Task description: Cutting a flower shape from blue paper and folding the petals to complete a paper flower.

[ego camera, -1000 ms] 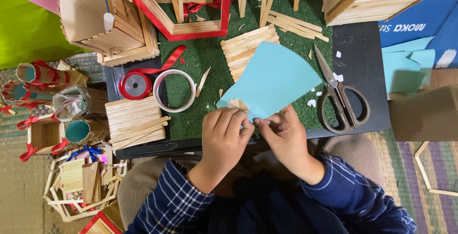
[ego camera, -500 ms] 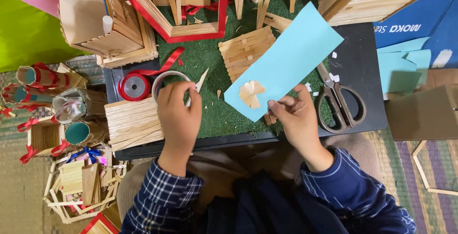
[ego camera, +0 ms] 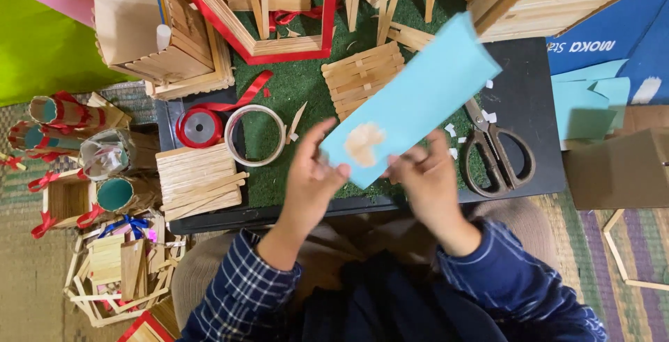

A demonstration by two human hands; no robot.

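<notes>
Blue paper, a long light strip with a pale tan blob stuck near its low end [ego camera: 411,105], is held up over the green mat [ego camera: 300,98] by both hands. The left hand [ego camera: 313,182] has come back from the clear tape ring [ego camera: 255,135], which it was touching half a second ago, and now pinches the strip's bottom left corner, fingers closed on the paper. The right hand [ego camera: 428,175] still grips the bottom edge from the other side, fingers shut on it too. The strip now sits a little higher and tilts up to the right, so its top end covers part of the black table [ego camera: 523,84].

Big black scissors [ego camera: 498,154] lie just beside the right hand, with small white scraps near them. A red ribbon roll [ego camera: 198,127] sits touching the tape ring. A flat stack of wooden sticks [ego camera: 195,178] lies left of the left hand.
</notes>
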